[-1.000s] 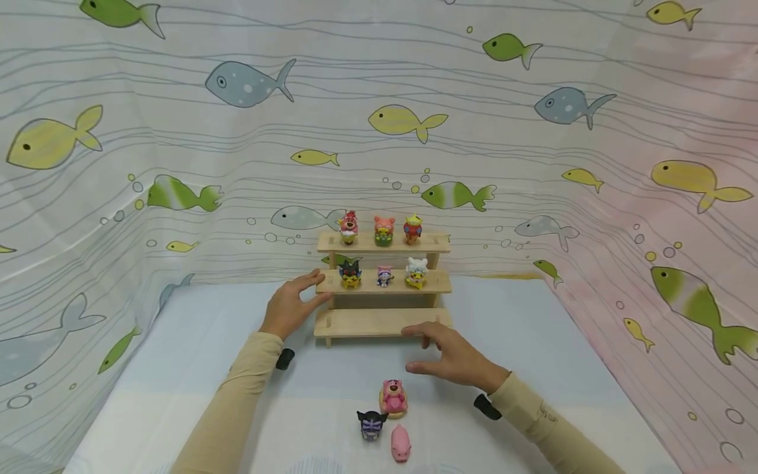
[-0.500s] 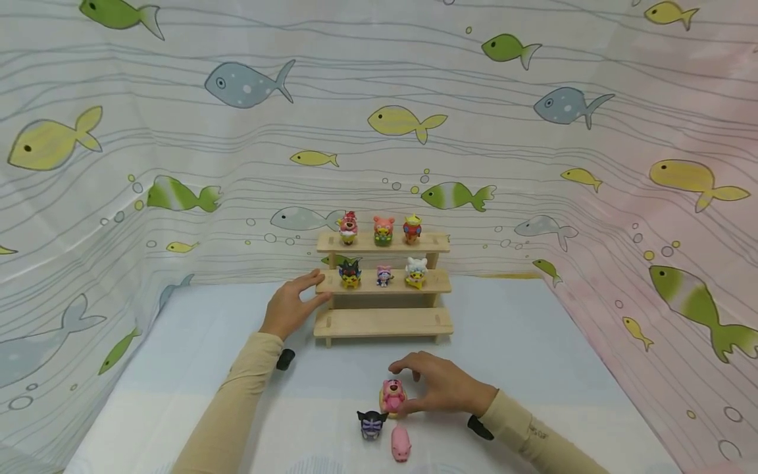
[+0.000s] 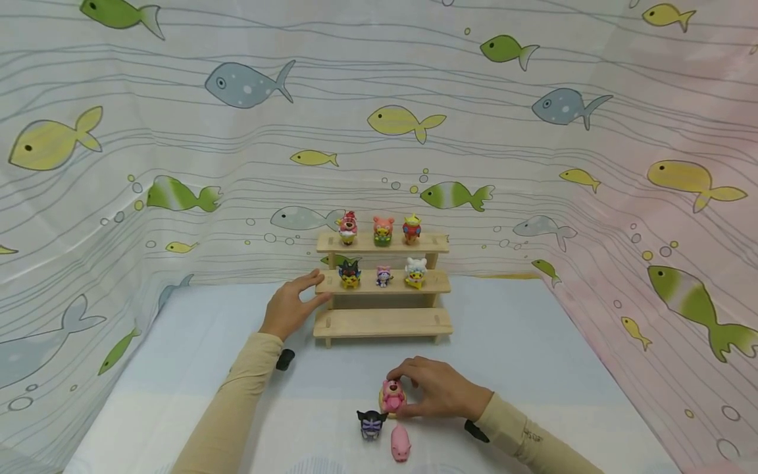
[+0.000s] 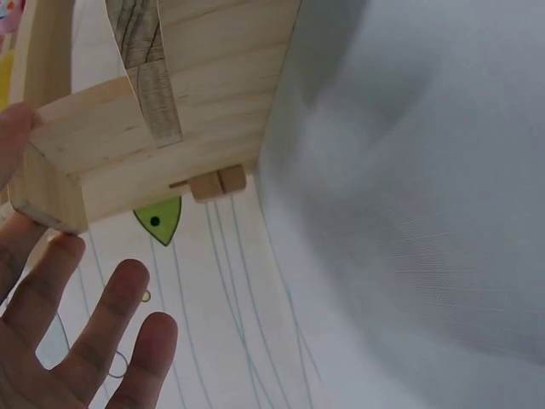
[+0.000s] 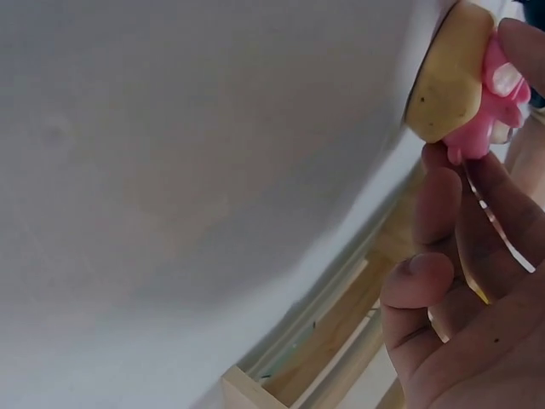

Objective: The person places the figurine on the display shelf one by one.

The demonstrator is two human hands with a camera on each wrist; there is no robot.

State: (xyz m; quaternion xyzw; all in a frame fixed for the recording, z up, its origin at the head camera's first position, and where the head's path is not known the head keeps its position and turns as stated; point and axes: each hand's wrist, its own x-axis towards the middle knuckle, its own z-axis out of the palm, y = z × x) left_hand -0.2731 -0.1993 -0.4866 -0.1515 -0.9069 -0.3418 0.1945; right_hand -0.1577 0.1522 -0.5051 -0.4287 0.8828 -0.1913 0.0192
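A three-tier wooden display shelf (image 3: 381,322) stands at the back of the table. At its left end my left hand (image 3: 290,306) grips the middle board (image 4: 51,187), thumb on one side and fingers on the other. My right hand (image 3: 444,388) pinches a pink bear figurine (image 3: 393,397) with a yellow ring base (image 5: 451,77), thumb and fingertips on opposite sides; it appears to be on the table. Close by are a black-and-purple eared figurine (image 3: 371,425) and a pink pig figurine (image 3: 401,444).
The top board (image 3: 426,243) bears a red-hatted bear (image 3: 348,228), a pink-hooded figurine (image 3: 383,232) and a red-and-blue one (image 3: 412,230). On the middle board are a dark-eared figurine (image 3: 349,274), a small pink-and-purple one (image 3: 383,276) and a white-hooded one (image 3: 416,272). A fish-print curtain (image 3: 331,131) encloses the table.
My right hand has come from the front of the bottom board down to the pink bear figurine and closed its fingers on it. My left hand has stayed at the shelf.
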